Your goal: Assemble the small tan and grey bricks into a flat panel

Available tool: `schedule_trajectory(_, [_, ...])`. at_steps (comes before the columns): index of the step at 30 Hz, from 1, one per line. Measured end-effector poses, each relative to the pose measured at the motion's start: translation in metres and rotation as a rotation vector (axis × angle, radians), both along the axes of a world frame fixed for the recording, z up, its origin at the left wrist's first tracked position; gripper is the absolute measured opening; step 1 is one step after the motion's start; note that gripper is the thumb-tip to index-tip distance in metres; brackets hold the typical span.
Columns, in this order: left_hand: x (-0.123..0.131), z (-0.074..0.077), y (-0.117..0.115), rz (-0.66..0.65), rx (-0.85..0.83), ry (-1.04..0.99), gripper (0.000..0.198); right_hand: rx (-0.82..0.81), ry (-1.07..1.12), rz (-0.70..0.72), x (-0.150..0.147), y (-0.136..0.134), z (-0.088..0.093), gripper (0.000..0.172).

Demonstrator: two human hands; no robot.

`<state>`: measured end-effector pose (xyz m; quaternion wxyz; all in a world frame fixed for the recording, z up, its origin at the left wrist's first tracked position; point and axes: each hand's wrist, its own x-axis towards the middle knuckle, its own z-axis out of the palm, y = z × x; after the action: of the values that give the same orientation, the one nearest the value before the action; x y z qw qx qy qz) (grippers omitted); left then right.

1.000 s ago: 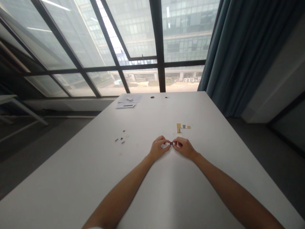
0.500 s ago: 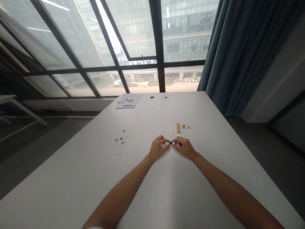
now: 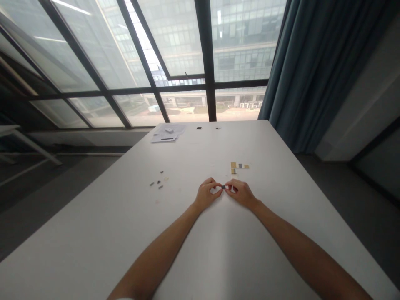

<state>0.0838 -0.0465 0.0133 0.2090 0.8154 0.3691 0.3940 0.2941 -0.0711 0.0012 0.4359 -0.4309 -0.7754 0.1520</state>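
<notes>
Between the fingertips of both hands is a small dark grey block (image 3: 223, 187), too small to tell its exact kind. My left hand (image 3: 206, 193) pinches its left side with thumb and forefinger. From the right, my right hand (image 3: 240, 192) pinches the other end, where a bit of white shows. Just beyond my right hand lie flat tan, white and grey building pieces (image 3: 233, 165) in an L shape. Off to the left, several loose small pieces are scattered, among them a grey bar (image 3: 160, 187) and a pale yellowish piece (image 3: 166, 178).
The white table (image 3: 109, 233) stretches to the window. Papers (image 3: 164, 138) with a small white object on them lie at its far left corner. A round dark disc (image 3: 199, 128) and a smaller dark item (image 3: 217, 128) sit near the far edge. A blue curtain (image 3: 300, 83) hangs at right.
Both hands keep their pinch on the small grey block in nearly the same place. The view has shifted very slightly; the other pieces lie as before.
</notes>
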Motion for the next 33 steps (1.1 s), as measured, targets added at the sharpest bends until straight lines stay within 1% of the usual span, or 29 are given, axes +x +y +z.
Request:
schedule_trajectory(5, [0.000,0.000,-0.001,-0.012,0.008,0.000,0.013,-0.009,-0.004,0.015,0.000,0.001,-0.002,0.009])
schedule_trajectory(11, [-0.001,0.000,0.000,-0.031,0.001,-0.001,0.014,-0.036,0.013,0.024,-0.002,0.001,-0.003,0.005])
schedule_trajectory(15, [-0.001,-0.002,0.001,-0.049,0.007,-0.011,0.015,-0.054,0.029,0.020,-0.001,0.001,-0.003,0.006])
schedule_trajectory(20, [-0.002,-0.007,0.004,-0.007,0.007,-0.022,0.017,-0.062,0.052,-0.003,0.000,0.003,-0.007,0.005])
schedule_trajectory(27, [-0.002,-0.009,0.005,-0.024,-0.026,-0.032,0.020,-0.065,0.052,-0.010,0.000,0.003,-0.008,0.010])
schedule_trajectory(33, [-0.002,-0.009,0.005,-0.073,-0.032,-0.032,0.024,-0.048,0.067,-0.024,0.001,0.005,-0.011,0.014])
